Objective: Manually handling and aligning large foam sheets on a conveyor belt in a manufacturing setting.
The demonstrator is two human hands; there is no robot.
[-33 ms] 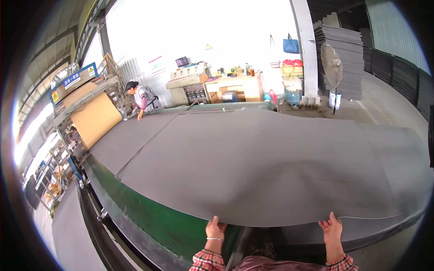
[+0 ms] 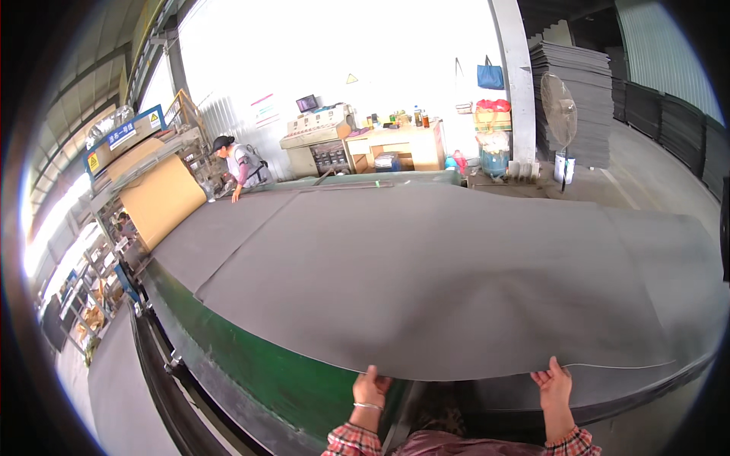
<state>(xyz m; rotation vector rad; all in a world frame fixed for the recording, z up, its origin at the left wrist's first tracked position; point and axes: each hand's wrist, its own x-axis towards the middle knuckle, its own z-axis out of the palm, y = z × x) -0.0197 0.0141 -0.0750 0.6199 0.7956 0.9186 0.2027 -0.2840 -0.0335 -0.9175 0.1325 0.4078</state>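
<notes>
A large dark grey sheet (image 2: 395, 273) spreads across the belt in front of me, its near edge lifted and bowed. My left hand (image 2: 369, 391) is closed on that edge, thumb on top and fingers underneath. Farther right, my right hand (image 2: 555, 387) pinches the same edge, its lower fingers partly hidden. Another grey sheet (image 2: 217, 224) lies beyond the left end of mine, with a seam between them. More grey sheet material (image 2: 684, 266) shows under and past the right end. The green conveyor belt (image 2: 251, 353) is bare along the near left.
At the far left, a co-worker (image 2: 242, 167) leans over the line beside a machine with a tan roll (image 2: 161, 199). A control console (image 2: 315, 137) and wooden desk (image 2: 399, 144) stand by the wall. A fan (image 2: 560, 110) and tall sheet stack (image 2: 582, 99) are at right.
My left hand has shifted slightly right along the sheet's edge, and my right hand slightly left. The sheet has barely moved.
</notes>
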